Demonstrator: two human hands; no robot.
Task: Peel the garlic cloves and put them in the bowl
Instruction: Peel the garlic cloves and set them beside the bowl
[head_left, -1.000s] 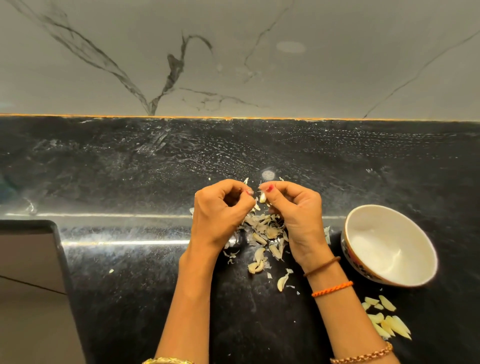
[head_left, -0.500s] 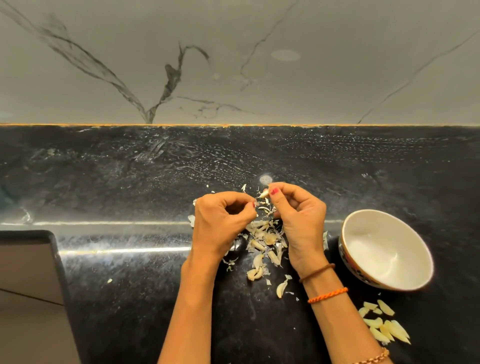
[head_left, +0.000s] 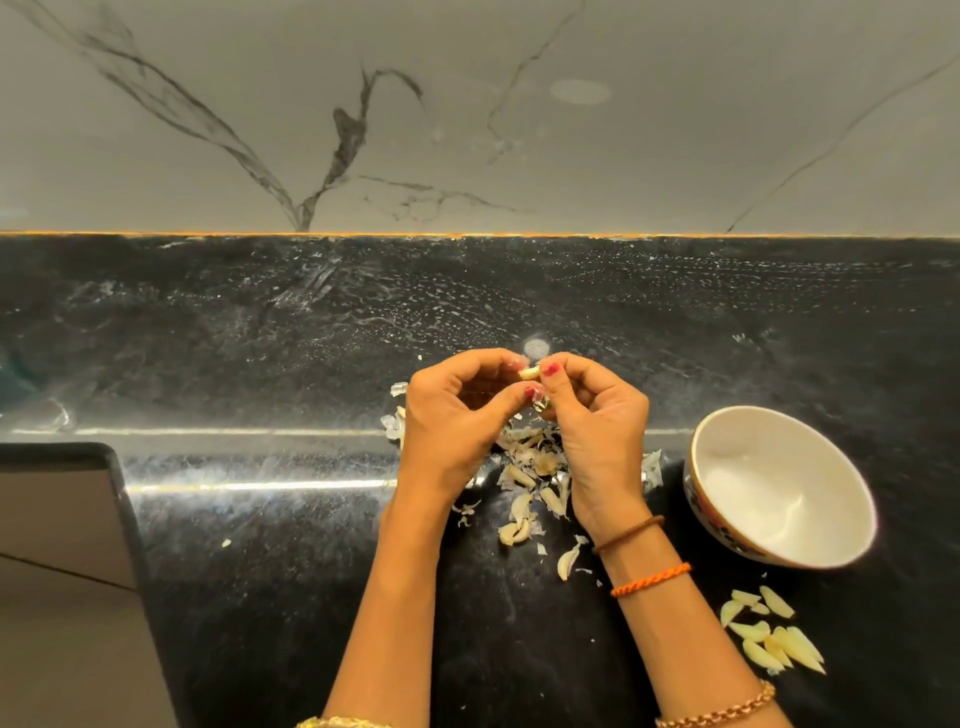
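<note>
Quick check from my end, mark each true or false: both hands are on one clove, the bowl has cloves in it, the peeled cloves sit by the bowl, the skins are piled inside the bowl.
1. Both the left hand and right hand pinch one clove. True.
2. The bowl holds cloves. False: it looks empty.
3. Peeled cloves lie on the counter beside the bowl. True.
4. The skins are piled in the bowl. False: they lie on the counter beneath the hands.

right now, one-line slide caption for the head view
Both hands pinch a pale garlic clove over papery skins on the black stone counter; white ceramic bowl sits empty.
</note>
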